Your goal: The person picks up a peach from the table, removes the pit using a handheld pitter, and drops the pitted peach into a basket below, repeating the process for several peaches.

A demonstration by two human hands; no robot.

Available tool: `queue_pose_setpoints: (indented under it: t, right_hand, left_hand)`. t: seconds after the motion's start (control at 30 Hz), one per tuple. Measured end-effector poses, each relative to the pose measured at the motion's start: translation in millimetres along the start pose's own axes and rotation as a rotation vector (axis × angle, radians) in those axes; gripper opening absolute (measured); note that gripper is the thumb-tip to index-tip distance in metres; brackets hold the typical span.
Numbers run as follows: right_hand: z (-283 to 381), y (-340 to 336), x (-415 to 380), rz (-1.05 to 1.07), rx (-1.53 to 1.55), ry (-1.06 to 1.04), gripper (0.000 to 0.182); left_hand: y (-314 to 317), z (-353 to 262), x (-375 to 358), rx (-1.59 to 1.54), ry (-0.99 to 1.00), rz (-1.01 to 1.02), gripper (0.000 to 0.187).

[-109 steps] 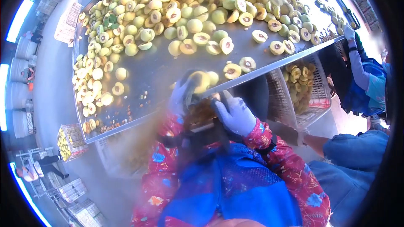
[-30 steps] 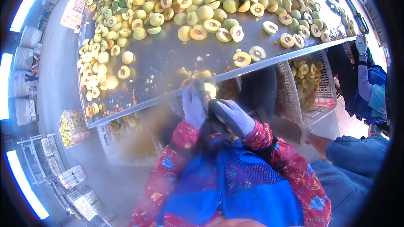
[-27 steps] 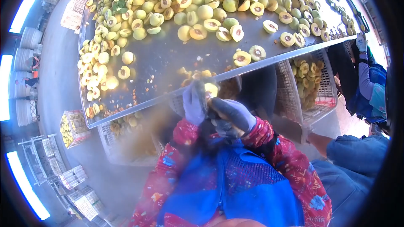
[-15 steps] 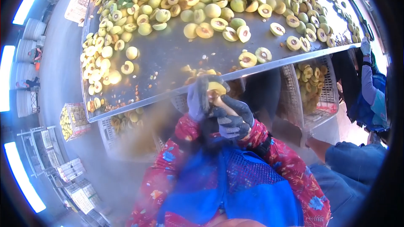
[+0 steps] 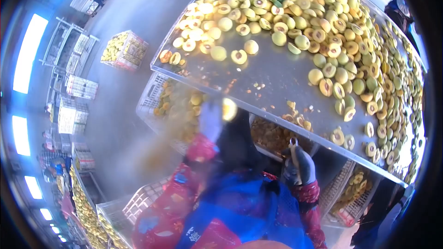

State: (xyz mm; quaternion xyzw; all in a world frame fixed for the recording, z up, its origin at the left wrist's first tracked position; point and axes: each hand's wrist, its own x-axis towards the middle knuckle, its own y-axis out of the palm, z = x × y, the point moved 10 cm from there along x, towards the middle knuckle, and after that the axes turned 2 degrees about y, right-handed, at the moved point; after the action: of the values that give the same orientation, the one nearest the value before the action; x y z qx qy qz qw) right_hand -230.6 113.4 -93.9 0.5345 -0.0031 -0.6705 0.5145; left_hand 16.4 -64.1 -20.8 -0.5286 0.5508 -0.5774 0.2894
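My left hand (image 5: 211, 120), in a pale glove and blurred, holds a yellow peach half (image 5: 229, 109) at the table's near edge. Below it is a white plastic crate (image 5: 150, 93) with yellow fruit pieces. My right hand (image 5: 302, 168), in a dark-and-grey glove, is closed around a pitting tool with a small metal loop (image 5: 294, 142) pointing up. This loop is in front of a bin of scraps (image 5: 270, 150) under the edge. Many halved peaches (image 5: 326, 87) lie heaped on the metal table (image 5: 272, 94), cut faces showing brown centres.
A metal rim (image 5: 323, 145) runs along the table's near side. A crate of fruit (image 5: 344, 203) stands beneath it at right, near another person's sleeve (image 5: 392, 214). A full crate (image 5: 124, 50) stands on the floor at left. Stacked crates (image 5: 73, 116) are farther off.
My hands were together on a peach half with the tool; now they are apart. The left has gone left with a half, the right down and right with the tool. The view has turned left.
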Motion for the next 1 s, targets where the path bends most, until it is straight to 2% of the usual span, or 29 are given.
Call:
queue_pose_setpoints:
  t: [0.03, 0.07, 0.13, 0.17, 0.2, 0.23, 0.27, 0.3, 0.33, 0.43, 0.47, 0.5, 0.6, 0.67, 0.7, 0.77, 0.83, 0.93, 1.0]
  right_hand:
    - [3, 1, 2, -0.015, -0.139, -0.027, 0.036]
    - [4, 0, 3, -0.036, -0.273, -0.056, 0.034]
    - [15, 8, 2, -0.004, -0.563, -0.183, 0.032]
    - [16, 12, 1, -0.018, -0.563, -0.16, 0.032]
    - [18, 17, -1, -0.033, -0.562, -0.139, 0.033]
    - [20, 21, -2, -0.048, -0.557, -0.124, 0.033]
    - [22, 22, -1, -0.053, -0.575, -0.144, 0.033]
    - [22, 23, 0, -0.059, -0.592, -0.162, 0.033]
    - [24, 24, 0, -0.065, -0.609, -0.182, 0.033]
    - [25, 29, -4, -0.109, -0.584, -0.187, 0.033]
    - [22, 25, -3, -0.118, -0.559, -0.172, 0.034]
    - [17, 20, -2, -0.126, -0.533, -0.156, 0.034]
    - [11, 12, -2, -0.149, -0.468, -0.103, 0.034]
    - [17, 16, -5, -0.167, -0.445, -0.117, 0.034]
    - [21, 23, -8, -0.179, -0.432, -0.147, 0.035]
    - [25, 26, -7, -0.166, -0.486, -0.224, 0.035]
    - [22, 15, 3, -0.135, -0.561, -0.272, 0.034]
    - [16, 12, 8, -0.144, -0.527, -0.2, 0.035]
    - [16, 16, 7, -0.146, -0.491, -0.146, 0.035]
  left_hand:
    - [-26, 41, 19, -0.274, -0.292, 0.017, 0.043]
    - [-52, 79, 31, -0.538, -0.591, -0.048, 0.039]
    - [-58, 141, 60, -0.416, -0.493, -0.213, 0.035]
    - [-47, 186, 76, -0.296, -0.365, -0.365, 0.031]
    - [-34, 216, 98, -0.248, -0.42, -0.291, 0.028]
    - [2, 256, 124, -0.227, -0.426, -0.135, 0.03]
    - [35, 281, 148, -0.318, -0.417, -0.019, 0.034]
    - [74, 301, 165, -0.308, -0.423, 0.202, 0.054]
    - [99, 324, 179, -0.242, -0.422, 0.216, 0.058]
    - [117, 322, 201, 0.046, -0.512, 0.335, 0.072]
    - [104, 295, 208, 0.148, -0.479, 0.462, 0.073]
    - [120, 322, 215, 0.165, -0.552, 0.365, 0.063]
    - [116, 316, 222, 0.158, -0.518, 0.313, 0.061]
    - [74, 299, 212, 0.064, -0.458, 0.209, 0.06]
    - [47, 283, 200, -0.088, -0.414, 0.187, 0.06]
    - [-7, 268, 165, -0.055, -0.377, 0.157, 0.062]
    - [-14, 309, 119, 0.022, -0.399, 0.238, 0.063]
    - [-23, 309, 62, 0.115, -0.489, 0.696, 0.064]
    - [-22, 317, 68, 0.296, -0.401, 0.521, 0.061]
